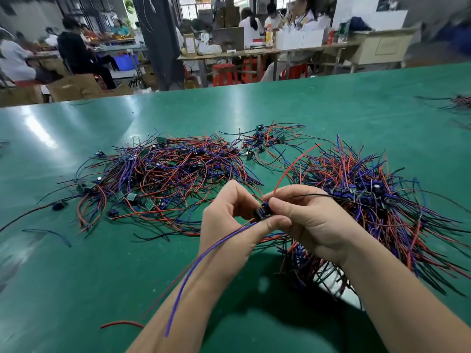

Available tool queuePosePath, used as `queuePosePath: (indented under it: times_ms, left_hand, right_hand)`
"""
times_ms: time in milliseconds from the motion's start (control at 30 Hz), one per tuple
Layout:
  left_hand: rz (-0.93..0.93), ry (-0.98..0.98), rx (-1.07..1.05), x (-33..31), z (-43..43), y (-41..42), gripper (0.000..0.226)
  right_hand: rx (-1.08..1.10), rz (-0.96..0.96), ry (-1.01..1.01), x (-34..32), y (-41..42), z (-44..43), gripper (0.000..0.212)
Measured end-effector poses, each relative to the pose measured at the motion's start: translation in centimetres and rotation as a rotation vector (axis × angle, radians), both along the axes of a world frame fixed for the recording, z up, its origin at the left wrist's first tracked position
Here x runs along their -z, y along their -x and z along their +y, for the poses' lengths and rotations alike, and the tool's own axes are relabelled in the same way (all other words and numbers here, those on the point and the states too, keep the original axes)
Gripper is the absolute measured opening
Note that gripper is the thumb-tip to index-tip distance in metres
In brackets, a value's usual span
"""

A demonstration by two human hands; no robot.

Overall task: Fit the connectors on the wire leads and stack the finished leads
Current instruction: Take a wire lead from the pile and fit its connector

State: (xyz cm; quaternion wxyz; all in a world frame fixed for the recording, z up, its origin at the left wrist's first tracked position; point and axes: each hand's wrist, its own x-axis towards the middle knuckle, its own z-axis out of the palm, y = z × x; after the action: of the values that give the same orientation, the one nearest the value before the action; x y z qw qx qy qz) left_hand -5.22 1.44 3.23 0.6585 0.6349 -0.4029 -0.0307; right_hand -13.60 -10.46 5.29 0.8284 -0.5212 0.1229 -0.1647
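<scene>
The left hand (226,220) and right hand (313,220) are meeting above the green table (76,276), both pinching a small blue connector (262,212) between thumb and fingertips. Its blue wire lead (201,258) is trailing over the left wrist, and tangled lead piles are lying behind (165,174) and to the right (377,205)
</scene>
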Motion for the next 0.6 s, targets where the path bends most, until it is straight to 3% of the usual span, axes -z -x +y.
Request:
queuePosePath:
  times_ms: [133, 200, 267, 333, 433, 500, 600]
  left_hand:
    - [-0.273, -0.144, 0.068, 0.1, 0.2, -0.8, 0.029]
    - [-0.316, -0.239, 0.107, 0.1, 0.4, -1.1, 0.037]
    - [-0.210, -0.268, 0.095, 0.4, 0.3, -1.1, 0.034]
    - [-0.022, -0.236, 0.076, 0.6, 0.1, -0.9, 0.011]
    - [0.101, -0.274, 0.023, 1.3, -0.3, -0.6, 0.030]
    - [0.173, -0.305, 0.035, 1.4, -0.7, -0.3, 0.021]
    - [0.447, -0.255, 0.165, 1.0, -0.9, 0.3, 0.014]
  right_hand:
    - [0.121, 0.093, 0.071, 0.0, 0.0, -1.0, 0.001]
    - [0.210, 0.129, 0.120, 0.1, 0.0, -1.8, 0.009]
    - [0.270, 0.162, 0.251, 0.4, 0.1, -2.2, 0.012]
    - [0.288, 0.181, 0.372, 0.6, 0.1, -2.2, 0.010]
    - [0.290, 0.154, 0.441, 0.8, -0.1, -1.6, 0.022]
    - [0.263, 0.133, 0.389, 0.7, -0.2, -1.2, 0.034]
    - [0.207, 0.106, 0.135, 0.4, -0.3, -1.3, 0.039]
